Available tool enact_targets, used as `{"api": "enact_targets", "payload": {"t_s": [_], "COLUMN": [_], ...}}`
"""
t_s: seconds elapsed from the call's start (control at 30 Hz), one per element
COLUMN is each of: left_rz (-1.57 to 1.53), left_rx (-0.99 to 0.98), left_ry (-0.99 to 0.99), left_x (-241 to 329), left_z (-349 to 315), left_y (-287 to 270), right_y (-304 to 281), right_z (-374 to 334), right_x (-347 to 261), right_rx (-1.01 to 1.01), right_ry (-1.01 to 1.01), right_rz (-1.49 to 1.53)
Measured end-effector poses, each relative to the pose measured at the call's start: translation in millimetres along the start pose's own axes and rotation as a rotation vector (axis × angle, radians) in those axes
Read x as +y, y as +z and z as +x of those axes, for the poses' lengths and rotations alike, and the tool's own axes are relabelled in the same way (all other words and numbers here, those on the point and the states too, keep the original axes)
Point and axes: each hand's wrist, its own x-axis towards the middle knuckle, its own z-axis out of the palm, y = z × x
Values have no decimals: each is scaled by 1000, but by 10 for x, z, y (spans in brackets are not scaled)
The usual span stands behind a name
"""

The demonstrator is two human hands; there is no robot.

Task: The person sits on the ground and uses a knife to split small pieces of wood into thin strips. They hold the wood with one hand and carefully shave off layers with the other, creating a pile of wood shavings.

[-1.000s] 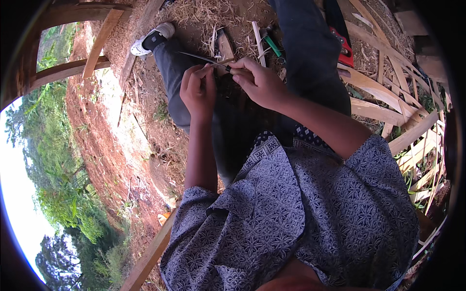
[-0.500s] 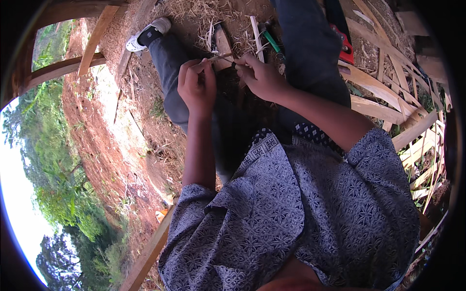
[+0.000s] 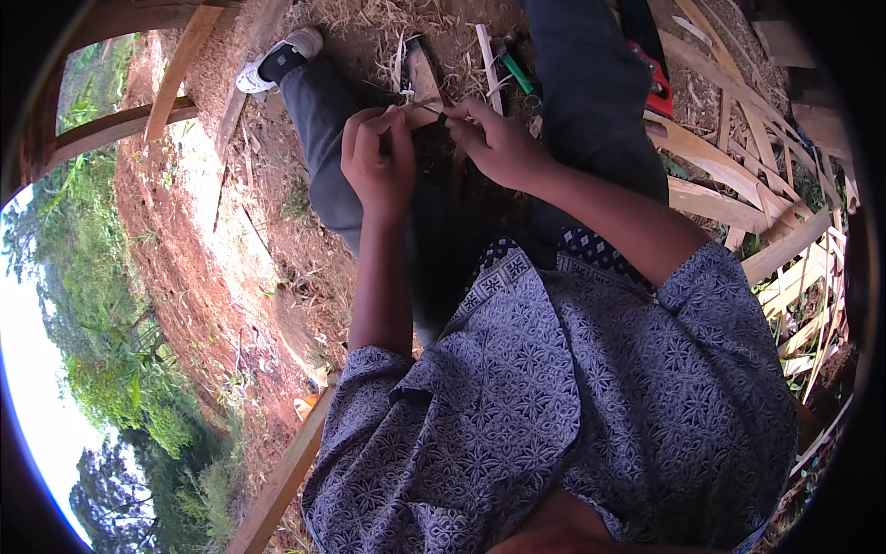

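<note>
My left hand is closed in a pinch, its thumb and forefinger pressed together near the strip's left end. From there a thin, narrow strip spans the gap to my right hand, whose fingers are also closed on it. A small dark piece shows at the right fingertips; its kind is too small to make out. Both hands are held up between my knees, over a flat piece of wood lying on the ground.
A green-handled hammer and a pale wood stick lie beyond my right hand. Past my right leg is a red tool handle. Long wood strips are heaped at the right. Wooden beams frame the left side, and shavings litter the soil.
The strip between my hands is now tilted, its right end lower, and looks thinner. Both hands have barely shifted, and both stay closed.
</note>
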Motion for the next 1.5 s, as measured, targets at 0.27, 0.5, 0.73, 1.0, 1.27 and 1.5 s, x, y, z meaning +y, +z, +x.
{"api": "enact_targets", "payload": {"t_s": [0.27,0.5,0.73,1.0,1.27,1.5], "left_rz": [8,-16,-8,-17,-39,-38], "left_rx": [-17,-29,-61,-44,-81,-78], "left_ry": [77,86,76,55,49,64], "left_x": [-63,-148,-224,-133,-314,-333], "left_z": [38,98,69,71,101,91], "left_y": [-56,-110,-161,-85,-220,-233], "right_y": [-71,-80,39,7,-141,-99], "right_z": [135,144,209,87,350,351], "right_x": [290,98,162,-4,-187,-133], "right_rx": [-63,-110,-83,-26,-224,-259], "right_ry": [26,91,-27,-46,-16,280], "right_rz": [-72,7,-52,38,-4,-123]}}
